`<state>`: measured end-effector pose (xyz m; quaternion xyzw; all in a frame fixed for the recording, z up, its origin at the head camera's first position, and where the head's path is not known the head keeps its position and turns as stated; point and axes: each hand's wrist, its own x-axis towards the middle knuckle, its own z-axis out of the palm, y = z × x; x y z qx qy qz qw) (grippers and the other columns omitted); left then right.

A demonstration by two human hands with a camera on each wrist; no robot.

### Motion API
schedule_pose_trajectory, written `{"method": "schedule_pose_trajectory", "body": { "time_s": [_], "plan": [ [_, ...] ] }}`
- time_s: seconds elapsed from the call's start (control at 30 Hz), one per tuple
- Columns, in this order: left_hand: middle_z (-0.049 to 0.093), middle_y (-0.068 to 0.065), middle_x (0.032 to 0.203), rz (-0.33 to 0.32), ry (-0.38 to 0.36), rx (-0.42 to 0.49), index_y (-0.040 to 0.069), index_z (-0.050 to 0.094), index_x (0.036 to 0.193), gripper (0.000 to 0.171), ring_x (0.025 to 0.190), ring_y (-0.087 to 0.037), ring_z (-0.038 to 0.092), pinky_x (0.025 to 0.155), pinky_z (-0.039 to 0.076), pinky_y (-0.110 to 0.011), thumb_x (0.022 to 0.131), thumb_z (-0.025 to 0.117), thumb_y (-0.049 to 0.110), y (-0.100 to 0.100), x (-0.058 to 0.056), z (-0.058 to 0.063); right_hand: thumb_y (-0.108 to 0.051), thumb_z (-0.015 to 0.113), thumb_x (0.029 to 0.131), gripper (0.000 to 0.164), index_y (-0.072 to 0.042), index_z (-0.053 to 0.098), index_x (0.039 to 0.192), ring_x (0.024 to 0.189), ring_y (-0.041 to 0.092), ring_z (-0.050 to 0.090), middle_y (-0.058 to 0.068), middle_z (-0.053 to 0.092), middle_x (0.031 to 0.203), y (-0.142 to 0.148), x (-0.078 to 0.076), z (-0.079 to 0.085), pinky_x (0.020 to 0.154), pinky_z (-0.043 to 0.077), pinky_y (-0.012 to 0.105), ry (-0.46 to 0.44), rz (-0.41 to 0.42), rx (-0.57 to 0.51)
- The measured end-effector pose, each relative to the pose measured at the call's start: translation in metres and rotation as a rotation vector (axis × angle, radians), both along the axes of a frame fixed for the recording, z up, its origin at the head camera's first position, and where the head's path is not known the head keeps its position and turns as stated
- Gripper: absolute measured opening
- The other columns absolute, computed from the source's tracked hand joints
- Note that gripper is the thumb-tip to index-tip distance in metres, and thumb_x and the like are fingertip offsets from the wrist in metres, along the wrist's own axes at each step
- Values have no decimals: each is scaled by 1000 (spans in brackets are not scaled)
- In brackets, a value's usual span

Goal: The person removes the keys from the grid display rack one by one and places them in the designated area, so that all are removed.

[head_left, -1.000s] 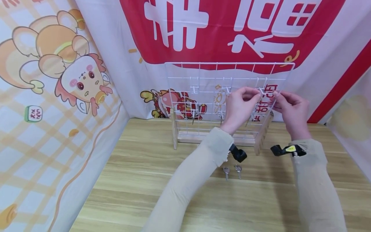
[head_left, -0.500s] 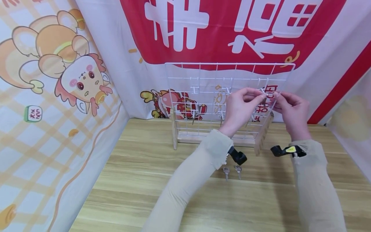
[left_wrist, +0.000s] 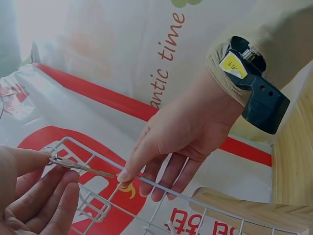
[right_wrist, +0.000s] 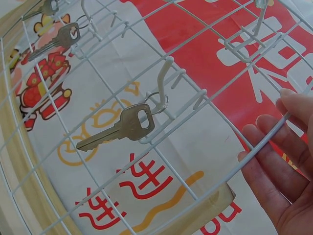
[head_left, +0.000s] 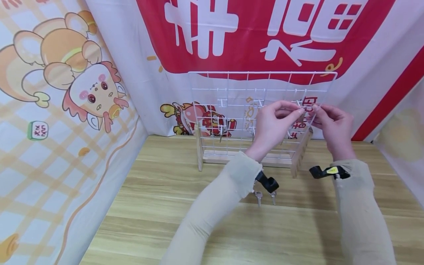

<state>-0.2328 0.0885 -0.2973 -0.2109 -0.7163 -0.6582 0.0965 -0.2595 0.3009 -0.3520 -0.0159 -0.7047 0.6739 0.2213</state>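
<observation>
A white wire grid rack (head_left: 247, 73) stands upright in wooden feet on the table. My left hand (head_left: 273, 121) is at its upper right hook. In the left wrist view, the left fingers (left_wrist: 36, 169) pinch a key (left_wrist: 80, 166) by its head, its ring up by the fingertips and its blade pointing toward the right hand. My right hand (head_left: 334, 123) grips the rack's right edge wire, thumb on one side and fingers on the other, as the right wrist view shows. Lower hooks carry hanging keys, one key (right_wrist: 132, 126) large in that view.
Two loose keys lie on the wooden table (head_left: 149, 206) in front of the rack, the left key (head_left: 258, 197) in plain sight and the other key (head_left: 273, 198) partly behind the left wrist camera. Printed curtains (head_left: 126, 44) stand close behind and at the sides.
The left fingertips have shifted slightly right along the hook, while the left wrist and sleeve have dropped a little toward the left. My right hand keeps its place on the rack edge.
</observation>
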Motion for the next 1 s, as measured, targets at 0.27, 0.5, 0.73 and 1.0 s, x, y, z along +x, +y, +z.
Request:
{"method": "schedule_pose_trajectory", "body": {
  "time_s": [0.27, 0.5, 0.73, 1.0],
  "plan": [
    [75, 9, 89, -41, -23, 24, 11, 75, 102, 12, 79, 1, 69, 69, 57, -21, 93, 78, 18, -13, 7, -15, -35, 77, 90, 48, -6, 71, 127, 93, 12, 73, 10, 73, 113, 1, 1, -1, 78, 55, 20, -3, 13, -30],
    [75, 6, 91, -53, 3, 66, 9, 75, 99, 11, 79, -5, 70, 71, 59, -25, 91, 80, 14, -30, 10, -38, -34, 76, 90, 47, -6, 71, 128, 94, 13, 72, 7, 74, 109, 1, 2, -1, 79, 55, 20, -4, 29, -56],
    [74, 7, 88, -38, -84, 60, 11, 75, 98, 11, 77, -11, 72, 72, 61, -33, 89, 81, 15, -49, 11, -64, -33, 77, 90, 47, -7, 71, 128, 94, 14, 73, 6, 74, 110, 1, 2, -1, 79, 55, 20, -1, 36, -66],
    [75, 3, 85, -6, -200, 28, 10, 75, 97, 11, 75, -14, 73, 70, 62, -31, 88, 81, 13, -70, 10, -99, -33, 77, 90, 46, -7, 71, 127, 94, 14, 73, 8, 73, 111, 1, 0, 0, 79, 55, 21, -2, 38, -63]
  ]
}}
